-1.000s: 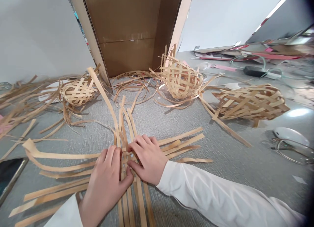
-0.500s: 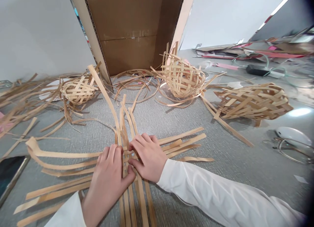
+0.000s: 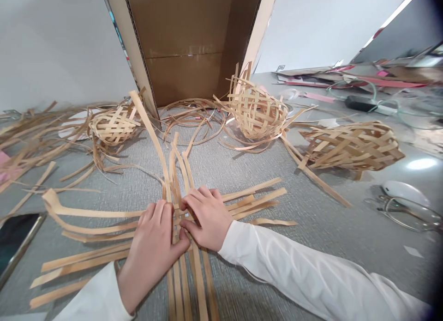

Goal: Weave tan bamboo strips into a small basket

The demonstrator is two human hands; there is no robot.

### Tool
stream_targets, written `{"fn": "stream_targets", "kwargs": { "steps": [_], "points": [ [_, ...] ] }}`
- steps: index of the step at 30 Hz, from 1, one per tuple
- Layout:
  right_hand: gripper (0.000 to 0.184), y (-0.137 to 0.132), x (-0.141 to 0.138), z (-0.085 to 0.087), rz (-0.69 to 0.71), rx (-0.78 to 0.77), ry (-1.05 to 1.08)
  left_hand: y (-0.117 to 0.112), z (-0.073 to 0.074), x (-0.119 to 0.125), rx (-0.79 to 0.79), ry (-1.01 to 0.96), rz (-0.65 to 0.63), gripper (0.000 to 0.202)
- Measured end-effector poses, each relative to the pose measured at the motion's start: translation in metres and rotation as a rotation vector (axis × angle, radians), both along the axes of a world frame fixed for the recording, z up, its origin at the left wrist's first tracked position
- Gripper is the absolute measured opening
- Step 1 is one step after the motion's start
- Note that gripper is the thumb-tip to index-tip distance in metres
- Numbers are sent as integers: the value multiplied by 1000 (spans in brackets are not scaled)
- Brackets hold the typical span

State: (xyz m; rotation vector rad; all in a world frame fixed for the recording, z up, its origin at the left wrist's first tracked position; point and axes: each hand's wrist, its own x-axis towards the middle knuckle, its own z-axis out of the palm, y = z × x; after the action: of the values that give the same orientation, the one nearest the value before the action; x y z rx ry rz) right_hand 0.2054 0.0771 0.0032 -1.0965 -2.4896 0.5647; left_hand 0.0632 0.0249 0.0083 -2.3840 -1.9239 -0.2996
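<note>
On a grey textured tabletop [image 3: 235, 166], flat tan woven strips [image 3: 177, 215] cross, near centre. The left hand [image 3: 149, 251] and right hand [image 3: 207, 219] touch them, thumbs apart from bent fingers; whether either grips cannot be told.

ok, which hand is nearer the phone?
Left. The left hand is right of the phone, across the strips; the right hand is farther right, beyond the left hand.

no lettering, label, brand, number or sign can be read.
</note>
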Motion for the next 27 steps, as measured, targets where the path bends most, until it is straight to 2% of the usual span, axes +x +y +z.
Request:
{"fn": "stream_targets", "kwargs": {
  "steps": [9,13,20,27],
  "points": [
    [18,-8,6,0,-11,107,25,-7,0,-3,114,6,-14,11],
    [18,-9,15,1,-19,155,47,-9,1,-3,107,13,-30,12],
    [20,-4,24,-3,-14,67,94,-9,2,-3,105,-13,-51,14],
    [17,-6,18,-2,-22,153,14,-8,-1,-3,82,-24,-74,15]
  ]
}}
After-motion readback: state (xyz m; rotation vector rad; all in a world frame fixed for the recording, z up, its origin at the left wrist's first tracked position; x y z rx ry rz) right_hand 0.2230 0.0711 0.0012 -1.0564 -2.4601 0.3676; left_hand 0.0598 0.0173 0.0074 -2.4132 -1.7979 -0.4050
